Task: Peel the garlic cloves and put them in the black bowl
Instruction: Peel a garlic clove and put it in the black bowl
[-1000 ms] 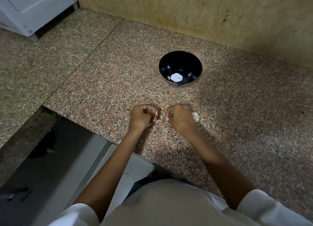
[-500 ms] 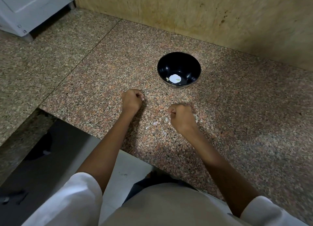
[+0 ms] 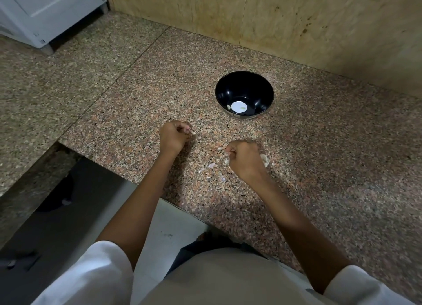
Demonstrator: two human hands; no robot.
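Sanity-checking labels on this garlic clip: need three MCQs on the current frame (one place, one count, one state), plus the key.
1. Where does the black bowl stand?
A. On the counter, beyond the left hand and right hand, toward the wall
B. Between the hands and the person
C. Down on the floor

2. How many bowls are on the counter?
A. Three
B. Two
C. One

3. How is the left hand?
A. Flat, palm down on the counter
B. Curled, with a pale garlic clove at its fingertips
C. Reaching inside the bowl

Key: 1 A, the bowl sits farther up the counter than both hands. 2 C, only the black one shows. 3 B, the fingers are curled and the clove pokes out at their tips.
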